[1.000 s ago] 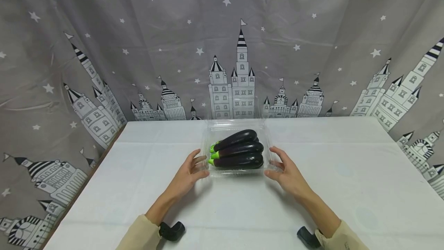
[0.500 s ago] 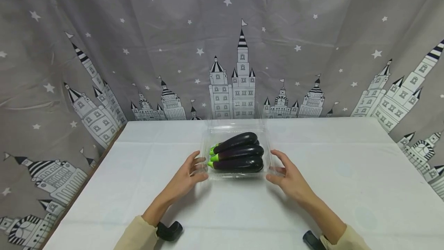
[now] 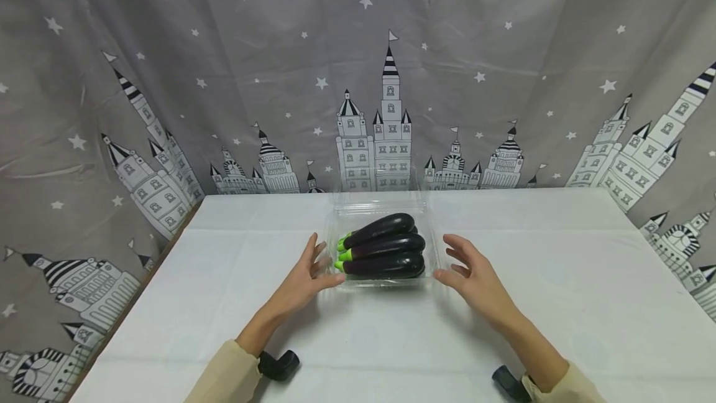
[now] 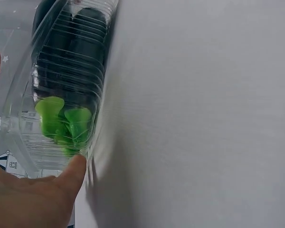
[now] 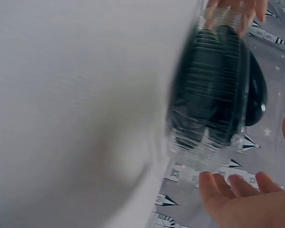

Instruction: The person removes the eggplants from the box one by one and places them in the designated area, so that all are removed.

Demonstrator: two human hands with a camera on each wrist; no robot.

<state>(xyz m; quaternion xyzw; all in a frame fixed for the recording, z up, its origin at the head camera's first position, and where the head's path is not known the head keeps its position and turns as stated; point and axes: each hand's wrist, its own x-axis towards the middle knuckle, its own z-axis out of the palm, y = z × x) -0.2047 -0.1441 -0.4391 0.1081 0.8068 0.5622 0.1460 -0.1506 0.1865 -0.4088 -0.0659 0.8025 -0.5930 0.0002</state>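
I have my hands to either side of a clear plastic clamshell container (image 3: 426, 224) that sits on the white-covered desk (image 3: 559, 266), close to its far edge and in front of the grey castle-print curtain (image 3: 224, 79). Inside lie at least 3 dark purple eggplants (image 3: 383, 244), their green stem ends (image 3: 345, 255) toward my left. The see-through lid (image 3: 380, 176) seems raised at the back, hard to pick out against the fabric.

My left hand (image 3: 299, 285) is spread and relaxed at the near left corner; in the left wrist view the thumb tip appears to touch the plastic, without gripping it. My right hand (image 3: 475, 278) is loosely curved and holds nothing, just beside the right wall with a slight gap.

To handle this well, I judge that matched, light contact at the 2 sides counts most: such thin plastic probably flexes under a hard squeeze and slides if I push from only 1 side. The uppermost eggplant bulges above the rim in the right wrist view, so a jolt could roll it. Low, even pressure near the base should keep the load level.
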